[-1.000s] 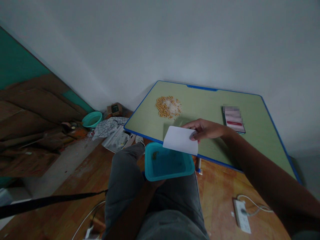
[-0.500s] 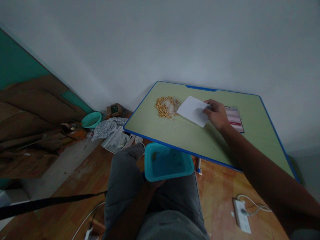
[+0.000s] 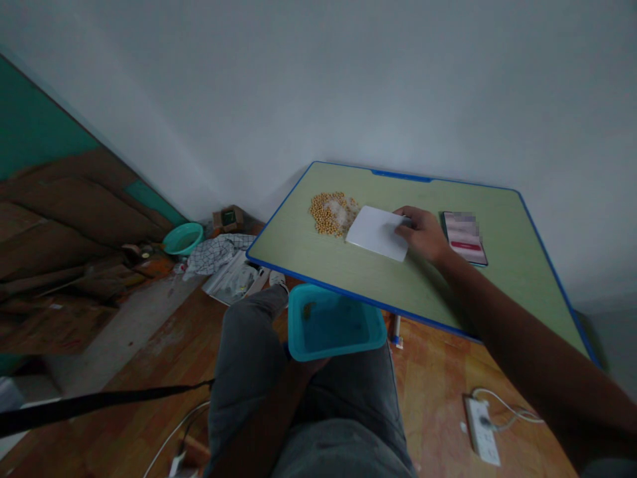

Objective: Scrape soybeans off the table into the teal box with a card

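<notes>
Grip [image 3: 421, 234] closed on white card [image 3: 378, 232]

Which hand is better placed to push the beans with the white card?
The right hand, probably. It already grips the white card flat on the table, its edge right beside the beans. The left hand is under the blue tub on the lap, mostly hidden.

A phone [image 3: 464, 238] lies on the green table [image 3: 497, 292]. Left of the table, a teal basin [image 3: 183, 238], checked cloth [image 3: 215, 252] and small box [image 3: 228, 217] sit on the floor; a power strip [image 3: 482, 430] lies right of it.
</notes>
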Available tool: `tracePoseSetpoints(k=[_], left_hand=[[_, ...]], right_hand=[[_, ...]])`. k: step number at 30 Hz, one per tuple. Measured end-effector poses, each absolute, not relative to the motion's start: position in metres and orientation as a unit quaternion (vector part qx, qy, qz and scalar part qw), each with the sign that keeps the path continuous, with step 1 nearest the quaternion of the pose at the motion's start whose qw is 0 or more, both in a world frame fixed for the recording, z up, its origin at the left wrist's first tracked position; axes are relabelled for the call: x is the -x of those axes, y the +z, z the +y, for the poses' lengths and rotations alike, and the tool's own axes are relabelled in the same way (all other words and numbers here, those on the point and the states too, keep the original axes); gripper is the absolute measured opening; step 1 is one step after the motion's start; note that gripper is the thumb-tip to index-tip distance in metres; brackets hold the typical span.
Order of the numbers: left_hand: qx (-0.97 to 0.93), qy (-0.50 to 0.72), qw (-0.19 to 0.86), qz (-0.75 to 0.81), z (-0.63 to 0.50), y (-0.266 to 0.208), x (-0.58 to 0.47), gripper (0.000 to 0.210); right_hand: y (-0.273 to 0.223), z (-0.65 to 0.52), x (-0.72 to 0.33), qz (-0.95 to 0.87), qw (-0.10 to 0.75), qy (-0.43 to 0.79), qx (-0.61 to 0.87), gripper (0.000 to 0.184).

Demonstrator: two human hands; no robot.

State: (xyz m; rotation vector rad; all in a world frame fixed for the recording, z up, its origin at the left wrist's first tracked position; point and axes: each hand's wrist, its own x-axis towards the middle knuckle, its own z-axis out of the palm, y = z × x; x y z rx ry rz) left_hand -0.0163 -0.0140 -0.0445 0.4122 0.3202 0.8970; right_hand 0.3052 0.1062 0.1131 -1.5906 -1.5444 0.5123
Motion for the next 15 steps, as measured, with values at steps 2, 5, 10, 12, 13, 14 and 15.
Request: tracePoseSetpoints(k=[2,5,10,12,13,14,15], left_hand=[[-0.187,0.428,0.873,0.142,-0.012,-0.042,0.015,0.075],[-0.171,0.424,0.879,0.138,-0.009,-0.042,0.015,0.075],[-0.165,0.426,0.878,0.141,-0.01,-0.049,0.019,0.077],[-0.168,0.425,0.879,0.134,-0.012,-0.052,0.02,0.074],[-0.168,0.425,0.88,0.13,-0.012,-0.054,0.02,0.075],[-0.168,0.426,0.88,0.128,-0.013,-0.055,0.019,0.077],[-0.167,0.427,0.88,0.126,-0.013,-0.055,0.018,0.079]], right_hand=[[0.112,0.107,-0.306,-0.616,0.418,0.218,0.632,0.029],[0.111,0.108,-0.308,-0.613,0.424,0.223,0.628,0.03],[0.114,0.106,-0.305,-0.613,0.417,0.295,0.604,0.031],[0.116,0.104,-0.301,-0.62,0.398,0.361,0.572,0.032],[0.117,0.102,-0.3,-0.626,0.385,0.39,0.554,0.032],[0.117,0.101,-0.298,-0.635,0.372,0.414,0.537,0.031],[0.117,0.099,-0.296,-0.642,0.357,0.436,0.519,0.032]])
